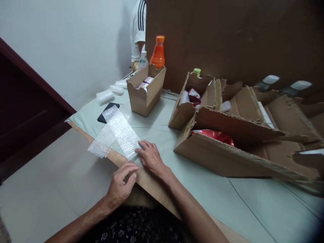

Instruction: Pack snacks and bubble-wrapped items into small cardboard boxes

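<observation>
The right hand [152,157] has its fingers bent, their tips touching the near end of a strip of bubble wrap [122,131]; whether its grip pinches anything, I cannot tell. The left hand [120,184] is just beside that same end, its grip loose and thumb apart from the fingers, with nothing seen in it. The strip lies flat on the bench [157,131] for most of its length; its near end looks thicker, so rolling has perhaps only begun, with nearly all the length left. Beside the strip to the left, a second, loose piece [102,141] hangs over the edge, seemingly unused. At the strip's far end lies a phone [108,112], partly covered. Beyond the strip, three white rolls [104,96] look finished. Right of the strip's far end stands a cardboard box [145,96] holding small cartons [146,81]; farther right, more boxes [217,158] stand part-filled.
</observation>
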